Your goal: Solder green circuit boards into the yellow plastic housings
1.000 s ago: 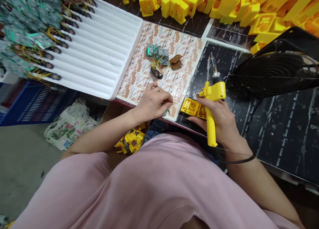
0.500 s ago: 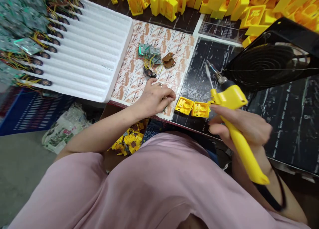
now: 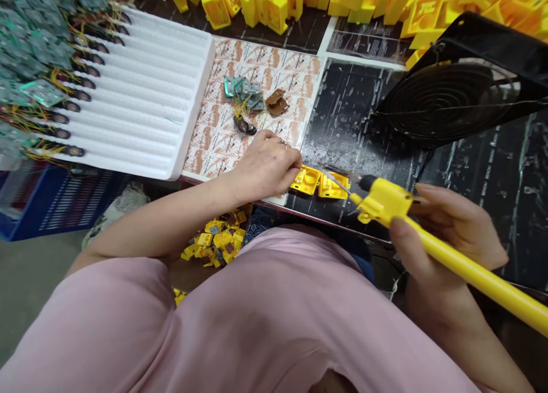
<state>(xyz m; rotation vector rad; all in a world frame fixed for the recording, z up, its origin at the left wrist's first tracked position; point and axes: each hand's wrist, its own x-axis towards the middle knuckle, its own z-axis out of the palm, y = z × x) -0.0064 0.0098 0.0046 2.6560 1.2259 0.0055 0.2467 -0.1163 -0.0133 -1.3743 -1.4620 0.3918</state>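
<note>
Left hand point(image 3: 269, 166): fingers narrow, beside yellow casing halves point(image 3: 308, 181); can't tell what's held;
Right hand point(image 3: 460, 222): fingers round yellow soldering gun point(image 3: 387, 202);
Casing halves: adjacent, insides up

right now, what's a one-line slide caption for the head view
Right hand holding a soldering gun pointed toward two yellow case halves, left hand close beside them.

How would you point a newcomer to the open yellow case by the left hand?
Find the black fan on the black worktop, then go left and toward the near edge. There, beside the left hand, lies the open yellow case: two halves side by side, insides facing up. Unlike the yellow housings heaped along the far side, it lies apart.
</note>
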